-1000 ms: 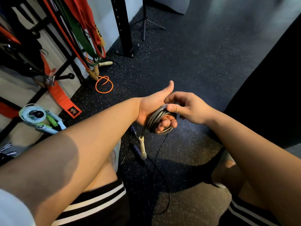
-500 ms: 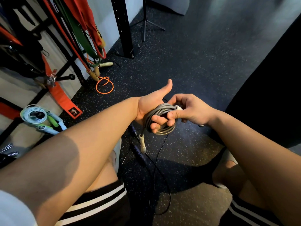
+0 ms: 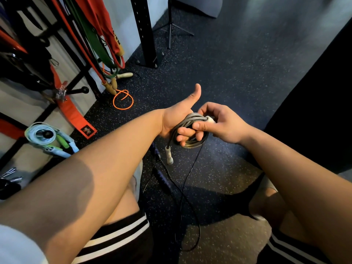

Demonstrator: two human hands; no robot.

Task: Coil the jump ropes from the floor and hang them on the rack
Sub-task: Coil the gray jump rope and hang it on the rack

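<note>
A grey jump rope [image 3: 192,144] is wound in a coil around the fingers of my left hand [image 3: 179,119], whose thumb points up. One white handle [image 3: 169,155] dangles below the coil. My right hand [image 3: 221,123] pinches the other white handle [image 3: 211,119] against the top of the coil. A thin black jump rope [image 3: 187,202] with dark handles lies on the floor below my hands. The black rack [image 3: 78,80] stands at the left, and a coiled pale blue rope [image 3: 41,133] hangs on one of its pegs.
Red and green resistance bands [image 3: 99,46] hang on the rack, with an orange cord loop [image 3: 122,100] on the floor below. A black upright post [image 3: 144,31] and a tripod stand [image 3: 170,25] are at the back. My knees and shorts fill the bottom.
My right hand has brought the second white handle up onto the coil, and the coil has shifted slightly upward. The left hand stays in place.
</note>
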